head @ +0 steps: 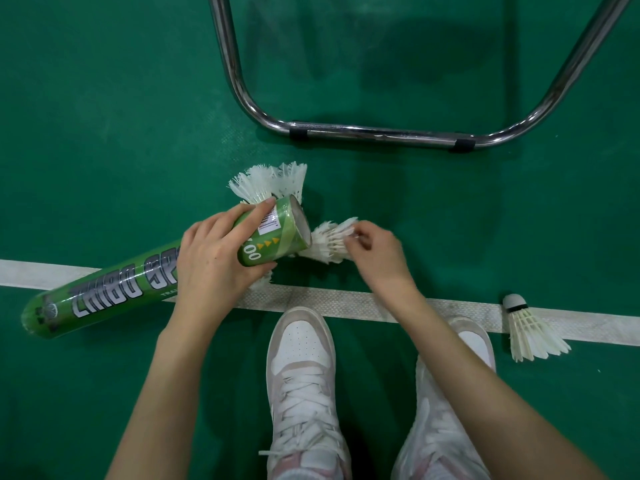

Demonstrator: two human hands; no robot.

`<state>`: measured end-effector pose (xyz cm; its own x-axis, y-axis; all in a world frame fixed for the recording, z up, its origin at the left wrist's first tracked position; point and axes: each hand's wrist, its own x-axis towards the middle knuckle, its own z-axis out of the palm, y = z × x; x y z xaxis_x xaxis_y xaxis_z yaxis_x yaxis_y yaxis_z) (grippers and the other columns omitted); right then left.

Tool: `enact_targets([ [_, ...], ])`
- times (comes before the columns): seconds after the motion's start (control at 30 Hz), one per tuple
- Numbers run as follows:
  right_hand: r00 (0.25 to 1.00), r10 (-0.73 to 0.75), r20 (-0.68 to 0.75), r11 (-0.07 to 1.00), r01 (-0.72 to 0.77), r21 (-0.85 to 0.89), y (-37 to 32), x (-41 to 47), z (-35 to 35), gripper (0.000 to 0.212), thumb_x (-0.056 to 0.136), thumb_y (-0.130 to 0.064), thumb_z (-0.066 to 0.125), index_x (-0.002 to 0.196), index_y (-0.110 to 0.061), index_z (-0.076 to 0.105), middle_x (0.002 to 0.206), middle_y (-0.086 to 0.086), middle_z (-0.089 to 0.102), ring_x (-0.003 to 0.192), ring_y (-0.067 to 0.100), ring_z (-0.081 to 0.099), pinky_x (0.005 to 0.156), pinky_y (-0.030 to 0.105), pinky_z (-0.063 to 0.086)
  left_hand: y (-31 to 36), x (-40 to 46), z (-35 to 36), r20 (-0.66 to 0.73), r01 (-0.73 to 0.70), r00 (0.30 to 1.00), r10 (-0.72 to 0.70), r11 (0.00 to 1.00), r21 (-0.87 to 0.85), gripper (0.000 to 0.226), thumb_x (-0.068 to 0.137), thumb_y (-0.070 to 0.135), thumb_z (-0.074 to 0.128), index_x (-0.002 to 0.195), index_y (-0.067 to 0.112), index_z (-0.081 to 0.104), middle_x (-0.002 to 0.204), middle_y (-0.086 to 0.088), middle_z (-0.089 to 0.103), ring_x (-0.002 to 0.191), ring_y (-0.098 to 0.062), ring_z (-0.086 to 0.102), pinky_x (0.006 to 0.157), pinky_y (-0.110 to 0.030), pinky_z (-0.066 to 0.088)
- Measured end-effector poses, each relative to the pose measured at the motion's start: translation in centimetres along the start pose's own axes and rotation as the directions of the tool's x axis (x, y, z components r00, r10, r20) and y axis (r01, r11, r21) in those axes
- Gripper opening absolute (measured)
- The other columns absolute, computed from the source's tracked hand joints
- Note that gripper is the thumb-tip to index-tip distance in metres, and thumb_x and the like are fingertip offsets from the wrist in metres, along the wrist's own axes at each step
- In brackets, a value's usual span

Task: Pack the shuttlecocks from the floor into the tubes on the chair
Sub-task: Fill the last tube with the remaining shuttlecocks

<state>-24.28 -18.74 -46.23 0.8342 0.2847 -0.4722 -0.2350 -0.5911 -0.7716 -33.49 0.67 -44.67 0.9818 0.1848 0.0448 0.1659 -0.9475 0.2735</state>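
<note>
the left hand (pixel 211 258) grips the green shuttlecock tube (pixel 149 275) with its open mouth tilted right, so the right hand (pixel 375 251), pinching a feather shuttlecock (pixel 329 242), can feed it in.

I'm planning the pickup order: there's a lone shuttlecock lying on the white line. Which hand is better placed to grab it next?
Right. The lone shuttlecock lies on the right side, beyond the right shoe. The right hand only pinches a shuttlecock at the tube's mouth, while the left hand grips the green tube and sits farther away.
</note>
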Motion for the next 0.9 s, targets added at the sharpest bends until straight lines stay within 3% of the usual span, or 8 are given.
enact_targets([
  [0.17, 0.998, -0.019, -0.054, 0.999, 0.017, -0.044, -0.5, 0.3, -2.3, 0.017, 0.095, -0.022, 0.049, 0.107, -0.014, 0.060, 0.096, -0.001, 0.063, 0.093, 0.019, 0.061, 0.081, 0.032, 0.047, 0.4, 0.0, 0.0, -0.004, -0.007, 1.000, 0.007, 1.000, -0.007, 0.093, 0.057, 0.031, 0.086, 0.137, 0.031, 0.040, 0.124, -0.005, 0.058, 0.107, -0.032, 0.054, 0.088, -0.044, 0.038],
  [0.3, 0.980, -0.174, -0.096, 0.913, 0.124, -0.389, -0.3, 0.4, -3.5, 0.021, 0.098, -0.024, 0.040, 0.107, -0.020, 0.058, 0.093, 0.004, 0.064, 0.084, 0.023, 0.057, 0.070, 0.035, 0.044, 0.3, 0.1, -0.1, 0.000, -0.004, 1.000, 0.004, 1.000, -0.010, 0.094, 0.057, 0.031, 0.086, 0.138, 0.032, 0.038, 0.124, -0.006, 0.058, 0.108, -0.033, 0.054, 0.088, -0.046, 0.039],
  [0.43, 0.950, -0.272, -0.155, 0.869, 0.173, -0.464, -0.2, 0.8, -4.2, 0.021, 0.099, -0.023, 0.038, 0.102, -0.020, 0.058, 0.081, 0.003, 0.060, 0.078, 0.024, 0.055, 0.062, 0.033, 0.036, 0.4, 0.1, -0.2, 0.005, 0.001, 1.000, -0.001, 1.000, -0.011, 0.094, 0.057, 0.031, 0.087, 0.138, 0.031, 0.039, 0.124, -0.007, 0.058, 0.108, -0.033, 0.054, 0.088, -0.047, 0.039],
  [0.53, 0.920, -0.306, -0.247, 0.903, 0.198, -0.381, -0.4, 0.9, -4.3, 0.020, 0.098, -0.023, 0.040, 0.104, -0.020, 0.059, 0.085, 0.005, 0.064, 0.080, 0.026, 0.056, 0.068, 0.037, 0.043, 0.6, 0.2, -0.2, 0.003, -0.005, 1.000, 0.005, 1.000, -0.022, 0.094, 0.057, 0.030, 0.087, 0.138, 0.031, 0.039, 0.124, -0.007, 0.058, 0.107, -0.033, 0.054, 0.088, -0.047, 0.039],
  [0.63, 0.901, -0.267, -0.340, 0.959, 0.212, -0.190, -0.5, 0.7, -4.4, 0.017, 0.097, -0.021, 0.044, 0.104, -0.017, 0.060, 0.087, 0.005, 0.065, 0.080, 0.026, 0.058, 0.073, 0.043, 0.048, 1.0, 0.4, -0.3, -0.004, -0.017, 1.000, 0.017, 0.999, -0.027, 0.093, 0.058, 0.030, 0.086, 0.137, 0.032, 0.038, 0.124, -0.005, 0.058, 0.106, -0.032, 0.054, 0.088, -0.045, 0.039],
  [0.7, 0.898, -0.217, -0.382, 0.976, 0.201, -0.082, -0.5, 0.6, -4.6, 0.014, 0.096, -0.019, 0.047, 0.101, -0.017, 0.060, 0.084, 0.000, 0.063, 0.080, 0.021, 0.058, 0.075, 0.037, 0.047, 1.4, 0.4, -0.3, -0.008, -0.021, 1.000, 0.021, 0.999, -0.027, 0.092, 0.058, 0.031, 0.085, 0.137, 0.033, 0.037, 0.124, -0.005, 0.058, 0.106, -0.031, 0.054, 0.088, -0.044, 0.039],
  [0.8, 0.953, -0.122, -0.277, 0.974, 0.168, 0.150, -1.2, 0.6, -4.8, 0.010, 0.093, -0.013, 0.052, 0.096, -0.016, 0.061, 0.082, -0.008, 0.062, 0.080, 0.011, 0.058, 0.076, 0.023, 0.045, 1.8, 0.5, 0.0, -0.002, -0.015, 1.000, 0.015, 1.000, -0.022, 0.091, 0.059, 0.033, 0.085, 0.138, 0.033, 0.039, 0.123, -0.004, 0.058, 0.107, -0.029, 0.053, 0.088, -0.042, 0.038],
  [0.9, 0.981, -0.151, -0.126, 0.969, 0.172, 0.179, -2.1, 0.0, -4.1, 0.010, 0.091, -0.011, 0.054, 0.090, -0.016, 0.062, 0.085, -0.006, 0.066, 0.082, 0.011, 0.061, 0.078, 0.025, 0.047, 2.3, 0.8, 0.4, 0.018, -0.009, 1.000, 0.009, 1.000, -0.010, 0.091, 0.059, 0.035, 0.085, 0.138, 0.033, 0.039, 0.124, -0.004, 0.058, 0.108, -0.029, 0.053, 0.088, -0.041, 0.037],
])
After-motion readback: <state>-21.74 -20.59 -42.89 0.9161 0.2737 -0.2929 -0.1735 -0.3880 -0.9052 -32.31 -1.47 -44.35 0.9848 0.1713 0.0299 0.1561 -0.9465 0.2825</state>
